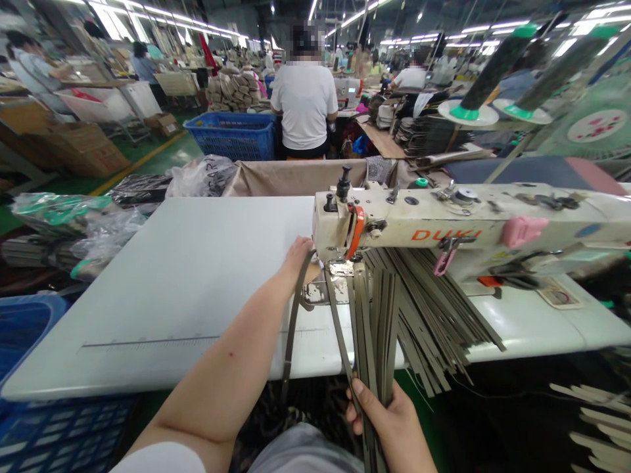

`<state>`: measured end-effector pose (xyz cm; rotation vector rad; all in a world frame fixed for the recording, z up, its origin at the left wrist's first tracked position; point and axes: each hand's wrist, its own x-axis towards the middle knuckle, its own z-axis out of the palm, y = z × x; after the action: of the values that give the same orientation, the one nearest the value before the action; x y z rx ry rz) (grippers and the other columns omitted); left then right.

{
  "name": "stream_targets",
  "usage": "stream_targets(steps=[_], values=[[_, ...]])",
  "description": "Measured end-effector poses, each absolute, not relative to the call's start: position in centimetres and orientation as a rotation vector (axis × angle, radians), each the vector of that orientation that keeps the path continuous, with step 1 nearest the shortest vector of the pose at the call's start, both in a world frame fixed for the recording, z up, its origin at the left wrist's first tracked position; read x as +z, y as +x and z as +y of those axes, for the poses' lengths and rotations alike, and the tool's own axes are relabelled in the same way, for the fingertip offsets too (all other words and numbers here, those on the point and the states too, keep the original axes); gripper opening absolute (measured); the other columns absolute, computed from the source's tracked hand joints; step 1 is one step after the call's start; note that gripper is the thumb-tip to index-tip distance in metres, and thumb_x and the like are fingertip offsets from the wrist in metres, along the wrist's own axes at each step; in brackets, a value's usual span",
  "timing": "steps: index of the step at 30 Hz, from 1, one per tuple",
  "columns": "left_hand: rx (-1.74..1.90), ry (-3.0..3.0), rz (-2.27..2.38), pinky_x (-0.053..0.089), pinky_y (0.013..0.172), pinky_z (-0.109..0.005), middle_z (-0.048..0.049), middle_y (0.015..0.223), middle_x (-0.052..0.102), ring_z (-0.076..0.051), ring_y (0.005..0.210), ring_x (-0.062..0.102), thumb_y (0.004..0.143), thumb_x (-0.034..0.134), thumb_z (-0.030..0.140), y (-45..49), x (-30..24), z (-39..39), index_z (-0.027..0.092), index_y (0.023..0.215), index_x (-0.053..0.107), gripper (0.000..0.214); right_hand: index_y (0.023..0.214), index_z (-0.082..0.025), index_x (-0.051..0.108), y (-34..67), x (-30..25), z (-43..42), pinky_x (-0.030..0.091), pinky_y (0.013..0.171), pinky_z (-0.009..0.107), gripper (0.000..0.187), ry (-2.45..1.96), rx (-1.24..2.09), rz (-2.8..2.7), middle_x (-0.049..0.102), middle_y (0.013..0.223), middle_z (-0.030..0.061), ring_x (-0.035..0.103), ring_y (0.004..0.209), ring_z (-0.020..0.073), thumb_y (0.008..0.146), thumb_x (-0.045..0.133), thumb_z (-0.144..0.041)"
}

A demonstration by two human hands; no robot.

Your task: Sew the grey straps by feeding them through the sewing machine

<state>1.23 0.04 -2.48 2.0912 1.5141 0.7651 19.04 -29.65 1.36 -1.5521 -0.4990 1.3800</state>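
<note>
A white sewing machine (444, 230) stands on the pale table (187, 276). My left hand (297, 255) reaches to its needle area, fingers closed on a grey-olive strap (292, 328) that loops down over the table edge. My right hand (392, 420) is low at the front edge, gripping a bundle of grey-olive straps (377, 328) that runs up under the presser foot. More of these straps (434, 315) fan out under the machine arm.
Blue crates sit at lower left (29, 368) and behind the table (231, 135). Plastic-wrapped bundles (64, 223) lie left of the table. A person in a white shirt (304, 105) sits ahead, back turned. Thread cones (493, 72) stand at right.
</note>
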Motion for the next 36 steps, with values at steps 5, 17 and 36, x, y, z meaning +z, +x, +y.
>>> stream_targets(steps=[5, 17, 36], values=[[0.488, 2.191, 1.397, 0.041, 0.139, -0.070, -0.0246, 0.176, 0.049, -0.053, 0.167, 0.043, 0.058, 0.106, 0.031, 0.1, -1.3, -0.2, 0.014, 0.160, 0.063, 0.112, 0.089, -0.015, 0.082, 19.8, 2.1, -30.1, 0.049, 0.054, 0.025, 0.064, -1.463, 1.460, -0.452, 0.080, 0.067, 0.0047, 0.067, 0.052, 0.0153, 0.070, 0.109, -0.070], [0.382, 2.248, 1.313, 0.034, 0.143, -0.069, -0.0196, 0.178, 0.055, -0.053, 0.169, 0.041, 0.061, 0.102, 0.037, 0.0, 0.2, -0.7, 0.019, 0.167, 0.063, 0.115, 0.099, -0.015, 0.091, 20.6, 2.7, -31.4, 0.055, 0.060, 0.024, 0.057, -1.333, 1.611, -0.267, 0.085, 0.081, 0.0076, 0.074, 0.064, 0.0164, 0.067, 0.115, -0.055], [0.346, 2.287, 1.289, 0.036, 0.142, -0.071, -0.0202, 0.171, 0.062, -0.052, 0.167, 0.045, 0.061, 0.102, 0.040, 0.3, 1.5, -1.1, 0.018, 0.161, 0.068, 0.108, 0.079, -0.015, 0.084, 21.0, 1.0, -31.9, 0.056, 0.061, 0.025, 0.062, -1.459, 1.647, -0.347, 0.085, 0.068, 0.0105, 0.074, 0.059, 0.0172, 0.066, 0.111, -0.069]])
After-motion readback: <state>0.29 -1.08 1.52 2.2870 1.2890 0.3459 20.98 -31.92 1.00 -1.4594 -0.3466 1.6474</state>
